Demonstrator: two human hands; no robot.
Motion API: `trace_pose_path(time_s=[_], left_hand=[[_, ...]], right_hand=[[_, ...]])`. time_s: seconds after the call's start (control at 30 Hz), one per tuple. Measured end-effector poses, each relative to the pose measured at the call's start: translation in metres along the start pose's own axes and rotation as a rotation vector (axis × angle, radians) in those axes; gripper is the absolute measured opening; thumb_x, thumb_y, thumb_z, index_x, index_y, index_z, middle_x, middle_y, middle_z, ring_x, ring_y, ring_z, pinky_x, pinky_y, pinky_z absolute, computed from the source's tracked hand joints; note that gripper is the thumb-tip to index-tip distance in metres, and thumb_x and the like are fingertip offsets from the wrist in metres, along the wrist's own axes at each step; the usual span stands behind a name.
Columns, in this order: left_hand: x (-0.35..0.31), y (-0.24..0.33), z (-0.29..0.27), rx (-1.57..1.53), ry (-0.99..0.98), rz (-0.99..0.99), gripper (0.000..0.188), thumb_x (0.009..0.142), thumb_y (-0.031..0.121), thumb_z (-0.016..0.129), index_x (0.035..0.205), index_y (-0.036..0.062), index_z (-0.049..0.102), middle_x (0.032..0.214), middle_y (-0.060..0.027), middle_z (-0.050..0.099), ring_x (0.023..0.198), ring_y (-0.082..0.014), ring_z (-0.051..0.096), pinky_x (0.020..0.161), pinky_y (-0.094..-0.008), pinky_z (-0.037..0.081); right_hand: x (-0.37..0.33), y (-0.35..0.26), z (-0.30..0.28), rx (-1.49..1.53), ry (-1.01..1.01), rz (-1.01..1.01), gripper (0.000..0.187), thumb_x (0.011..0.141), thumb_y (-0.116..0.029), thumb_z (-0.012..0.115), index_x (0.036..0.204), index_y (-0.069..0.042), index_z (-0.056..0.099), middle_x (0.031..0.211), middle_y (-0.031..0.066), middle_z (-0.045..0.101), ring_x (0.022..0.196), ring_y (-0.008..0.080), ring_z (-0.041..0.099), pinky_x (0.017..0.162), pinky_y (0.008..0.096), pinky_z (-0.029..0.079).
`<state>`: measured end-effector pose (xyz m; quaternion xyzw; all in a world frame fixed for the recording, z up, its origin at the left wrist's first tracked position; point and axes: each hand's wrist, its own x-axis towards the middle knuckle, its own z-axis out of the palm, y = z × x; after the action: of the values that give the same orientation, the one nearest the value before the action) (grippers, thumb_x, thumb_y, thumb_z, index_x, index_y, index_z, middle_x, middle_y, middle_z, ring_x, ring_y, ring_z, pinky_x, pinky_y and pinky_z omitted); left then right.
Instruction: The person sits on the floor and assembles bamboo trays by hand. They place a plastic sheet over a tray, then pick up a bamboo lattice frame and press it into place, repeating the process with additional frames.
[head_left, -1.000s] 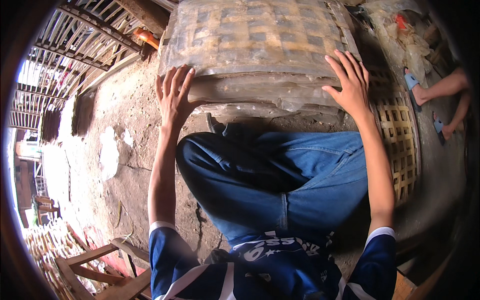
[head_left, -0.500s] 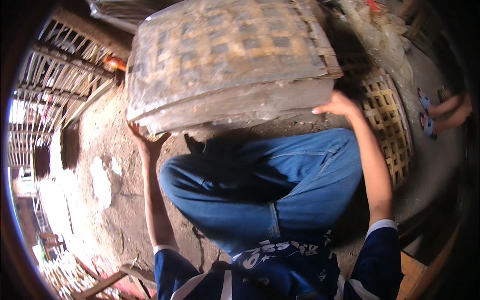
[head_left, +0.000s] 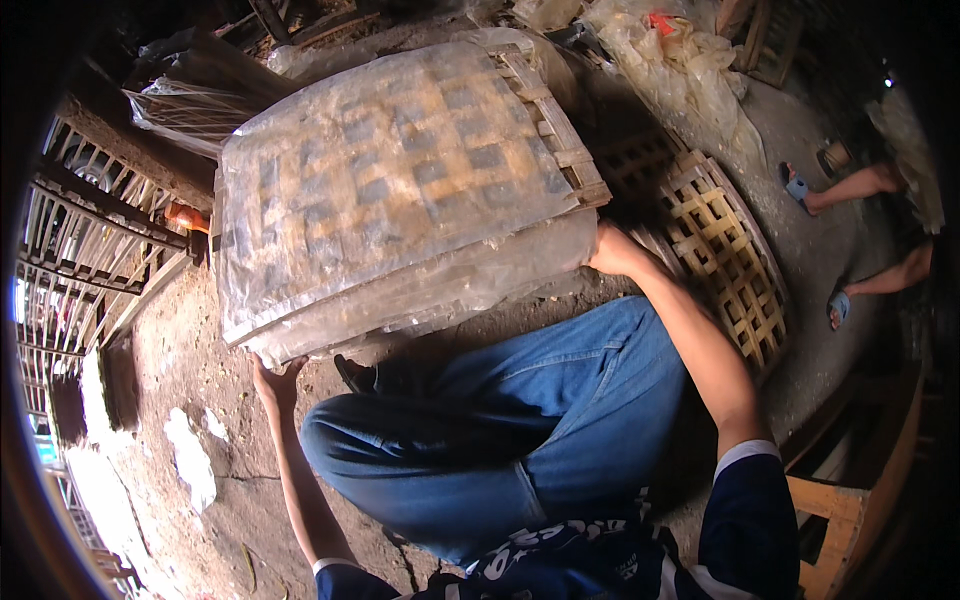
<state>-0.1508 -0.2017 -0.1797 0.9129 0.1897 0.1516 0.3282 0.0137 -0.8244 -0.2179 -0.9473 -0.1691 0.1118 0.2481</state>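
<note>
In front of my crossed legs is a stack of woven bamboo trays (head_left: 400,150), covered with a cloudy, dusty plastic sheet (head_left: 440,285) that hangs over its near side. My left hand (head_left: 277,385) holds the near left corner from below, thumb against the lower edge and some fingers hidden under it. At the near right corner, my right hand (head_left: 612,252) grips the side, its fingertips mostly out of sight behind the edge. How many trays lie under the plastic cannot be made out.
Right of the stack lies another woven bamboo tray (head_left: 735,265). Crumpled plastic (head_left: 670,60) is heaped at the far right. A person's sandalled foot (head_left: 797,190) stands on the right. Slatted bamboo fencing (head_left: 70,280) runs along the left, and a wooden frame (head_left: 835,520) sits at lower right.
The covered stack now sits further left and lower in view, both hands still at its near corners. My right hand has closed more around its corner. The other person's feet are now further apart.
</note>
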Motion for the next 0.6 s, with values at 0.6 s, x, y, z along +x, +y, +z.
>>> trace_pose_path(time_s=[0.6], left_hand=[[-0.168, 0.077, -0.037, -0.314, -0.048, -0.23, 0.067, 0.107, 0.053, 0.041, 0.15, 0.0016, 0.045, 0.151, -0.02, 0.05, 0.14, -0.0359, 0.047, 0.119, -0.0481, 0.033]], right_hand=[[-0.206, 0.117, 0.008, -0.16, 0.462, 0.488, 0.067, 0.082, -0.033, 0.083, 0.138, -0.011, 0.054, 0.159, 0.0201, 0.037, 0.142, 0.0439, 0.042, 0.115, 0.0493, 0.04]])
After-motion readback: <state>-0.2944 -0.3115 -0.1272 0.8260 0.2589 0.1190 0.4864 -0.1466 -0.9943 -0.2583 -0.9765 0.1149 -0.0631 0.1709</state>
